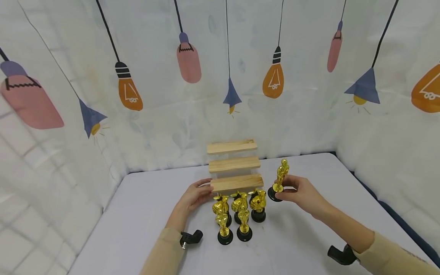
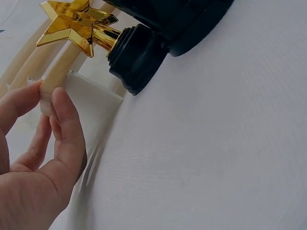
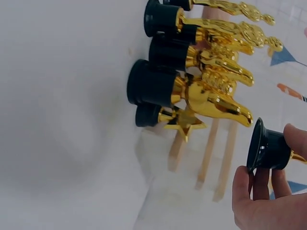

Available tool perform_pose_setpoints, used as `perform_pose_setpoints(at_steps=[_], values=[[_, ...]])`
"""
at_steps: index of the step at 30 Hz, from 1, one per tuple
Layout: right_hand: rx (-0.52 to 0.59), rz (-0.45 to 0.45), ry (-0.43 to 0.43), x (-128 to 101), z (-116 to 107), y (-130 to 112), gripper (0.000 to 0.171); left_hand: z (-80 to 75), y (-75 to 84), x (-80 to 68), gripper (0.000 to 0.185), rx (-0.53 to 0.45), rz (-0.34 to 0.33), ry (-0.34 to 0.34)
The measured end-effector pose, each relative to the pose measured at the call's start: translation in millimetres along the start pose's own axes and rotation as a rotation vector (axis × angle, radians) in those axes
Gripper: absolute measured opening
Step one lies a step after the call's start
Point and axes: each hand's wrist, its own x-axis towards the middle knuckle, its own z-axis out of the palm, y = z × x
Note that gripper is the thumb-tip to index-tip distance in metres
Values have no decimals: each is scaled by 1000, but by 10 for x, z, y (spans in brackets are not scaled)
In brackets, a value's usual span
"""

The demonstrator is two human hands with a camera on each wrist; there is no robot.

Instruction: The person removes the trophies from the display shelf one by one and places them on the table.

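My right hand (image 1: 307, 194) grips a gold figure trophy (image 1: 282, 174) by its black base (image 3: 273, 149), upright and lifted off the table, to the right of the wooden shelf rack. My left hand (image 1: 196, 195) pinches the left end of the lowest wooden plank (image 1: 237, 183) between thumb and fingers; the left wrist view shows this grip up close. Between the hands, in front of the rack, stand several gold trophies on black bases: thumbs-up trophies (image 1: 258, 201), figure trophies (image 1: 243, 220) nearest me, and star trophies (image 2: 76, 26) partly hidden behind.
Above the lowest plank, the rack has a middle plank (image 1: 234, 164) and a top plank (image 1: 232, 147), set back in steps. The white table (image 1: 144, 214) ends at a hanging curtain (image 1: 165, 126) printed with lamps, which also closes both sides.
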Motion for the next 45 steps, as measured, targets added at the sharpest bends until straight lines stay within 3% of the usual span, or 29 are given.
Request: perform_pose_setpoints(at_steps=[23, 45], values=[[141, 44, -138, -153, 255, 400, 52, 14, -12, -25, 57, 15, 3, -7], [78, 123, -113, -189, 602, 666, 40, 1, 2, -34, 57, 17, 4, -8]])
